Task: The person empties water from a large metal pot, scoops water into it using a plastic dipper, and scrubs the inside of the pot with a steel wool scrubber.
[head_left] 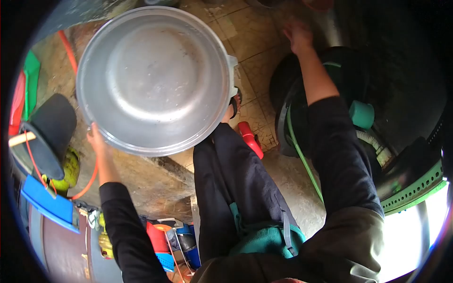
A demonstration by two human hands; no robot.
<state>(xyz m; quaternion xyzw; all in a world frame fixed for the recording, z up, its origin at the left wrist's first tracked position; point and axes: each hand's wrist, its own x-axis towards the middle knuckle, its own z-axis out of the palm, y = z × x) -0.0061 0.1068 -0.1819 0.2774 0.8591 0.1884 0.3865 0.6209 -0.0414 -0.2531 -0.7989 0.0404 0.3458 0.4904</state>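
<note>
A large round metal basin (151, 78) with side handles fills the upper left and centre, its hollow inside facing the camera. My left hand (96, 137) grips its lower left rim, with the fingers partly hidden by the rim. On the far side, my right hand (298, 37) is stretched out at the upper right, away from the basin. Its fingers are bent and blurred, and whether they hold anything is unclear.
A black bucket (56, 127) and a blue dustpan (49, 203) are at the left. A red object (250, 140) lies on the floor near the feet. Dark tubs with a green hose (297, 141) and a green cup (362, 114) are at the right.
</note>
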